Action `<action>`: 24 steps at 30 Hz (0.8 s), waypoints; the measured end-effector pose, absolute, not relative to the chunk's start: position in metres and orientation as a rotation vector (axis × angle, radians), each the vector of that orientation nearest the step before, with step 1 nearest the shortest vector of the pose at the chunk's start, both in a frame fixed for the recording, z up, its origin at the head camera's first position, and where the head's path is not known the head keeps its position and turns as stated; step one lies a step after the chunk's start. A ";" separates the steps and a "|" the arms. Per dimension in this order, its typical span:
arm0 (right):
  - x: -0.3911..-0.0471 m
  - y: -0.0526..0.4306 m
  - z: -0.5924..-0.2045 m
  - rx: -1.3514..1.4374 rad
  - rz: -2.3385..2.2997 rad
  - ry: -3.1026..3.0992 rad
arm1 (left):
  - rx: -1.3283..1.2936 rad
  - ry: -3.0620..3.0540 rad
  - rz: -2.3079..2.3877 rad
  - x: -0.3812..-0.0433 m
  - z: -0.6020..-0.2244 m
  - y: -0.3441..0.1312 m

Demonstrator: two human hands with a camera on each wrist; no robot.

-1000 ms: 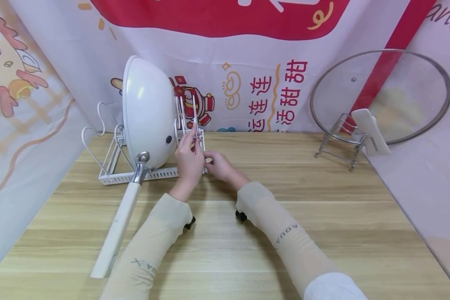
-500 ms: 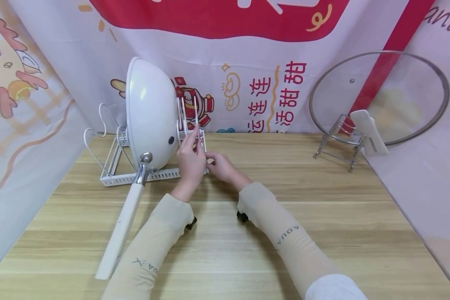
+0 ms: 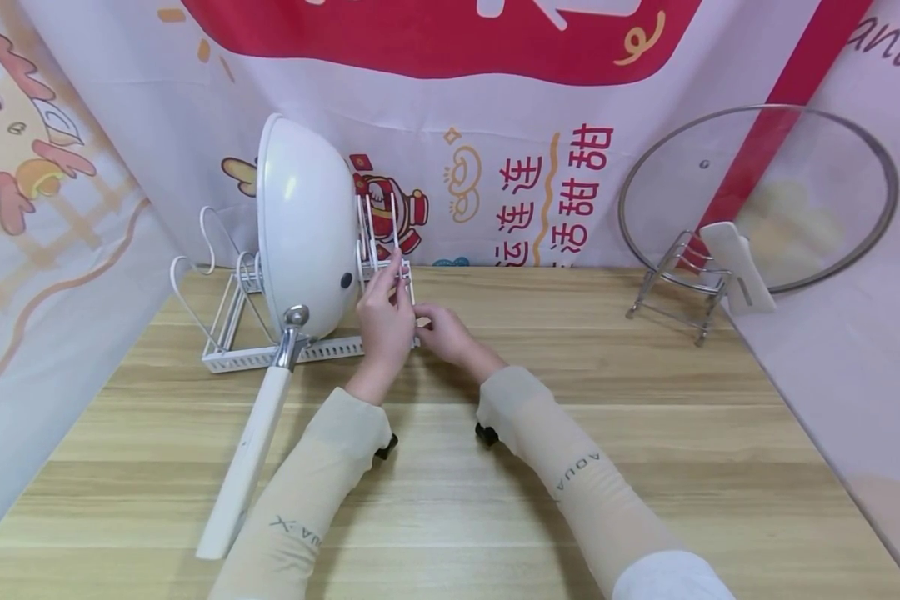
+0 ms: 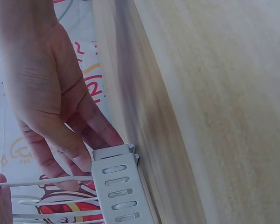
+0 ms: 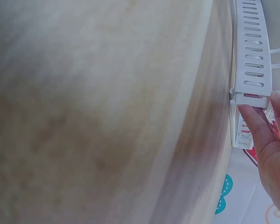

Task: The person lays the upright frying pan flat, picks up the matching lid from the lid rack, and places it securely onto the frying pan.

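Note:
A white slotted rack [image 3: 243,360] with wire dividers stands on the wooden table, left of the middle. A white wok [image 3: 307,225] stands on edge in it, its long handle [image 3: 251,450] slanting down toward the front. My left hand [image 3: 386,321] holds the upright wire divider [image 3: 395,218] near the rack's right end; in the left wrist view only its fingertips [image 4: 2,200] show, pinching the wire. Lower down, my right hand [image 3: 450,333] grips the rack's right end. The right wrist view shows the right thumb and fingers [image 5: 259,128] round that end.
At the right, a large glass lid [image 3: 895,179] leans in a metal wire stand [image 3: 648,292], with a pale handle-like piece [image 3: 735,262] in front. A printed cloth [image 3: 495,100] hangs behind the table [image 3: 645,467].
The rack and the wok in it have shifted slightly to the right, and both hands have moved with them. Their hold looks the same throughout.

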State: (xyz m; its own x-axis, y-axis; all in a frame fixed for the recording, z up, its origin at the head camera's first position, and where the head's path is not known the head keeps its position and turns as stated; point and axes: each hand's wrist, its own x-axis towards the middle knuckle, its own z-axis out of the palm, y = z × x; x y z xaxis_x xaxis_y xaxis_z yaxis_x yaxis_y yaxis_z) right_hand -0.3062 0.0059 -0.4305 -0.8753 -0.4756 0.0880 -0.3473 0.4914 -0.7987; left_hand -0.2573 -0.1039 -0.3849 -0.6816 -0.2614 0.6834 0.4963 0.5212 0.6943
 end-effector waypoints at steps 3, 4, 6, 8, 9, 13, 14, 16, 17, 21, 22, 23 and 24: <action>-0.306 0.006 -0.430 -0.707 -1.334 2.582 | -0.186 -1.984 -1.228 -0.258 -0.385 -0.103; -0.306 0.006 -0.430 -0.701 -1.333 2.582 | -0.186 -1.987 -1.227 -0.257 -0.385 -0.103; -0.306 0.007 -0.429 -0.691 -1.332 2.580 | -0.184 -1.992 -1.225 -0.258 -0.385 -0.103; -0.305 0.007 -0.429 -0.682 -1.334 2.579 | -0.187 -1.994 -1.220 -0.258 -0.385 -0.103; -0.305 0.007 -0.429 -0.678 -1.335 2.579 | -0.187 -1.996 -1.219 -0.258 -0.385 -0.103; -0.305 0.007 -0.430 -0.674 -1.331 2.576 | -0.183 -1.991 -1.220 -0.259 -0.386 -0.102; -0.306 0.007 -0.430 -0.674 -1.329 2.576 | -0.182 -1.990 -1.218 -0.259 -0.387 -0.102; -0.306 0.007 -0.430 -0.676 -1.329 2.578 | -0.182 -1.989 -1.213 -0.260 -0.387 -0.102; -0.306 0.007 -0.430 -0.677 -1.330 2.578 | -0.184 -1.990 -1.208 -0.260 -0.387 -0.102; -0.307 0.008 -0.430 -0.670 -1.334 2.585 | -0.195 -1.980 -1.202 -0.261 -0.387 -0.100; -0.307 0.008 -0.430 -0.667 -1.336 2.585 | -0.197 -1.976 -1.203 -0.261 -0.386 -0.100; -0.307 0.009 -0.430 -0.663 -1.339 2.584 | -0.199 -1.972 -1.206 -0.261 -0.386 -0.100; -0.307 0.009 -0.430 -0.657 -1.340 2.582 | -0.200 -1.968 -1.209 -0.262 -0.386 -0.100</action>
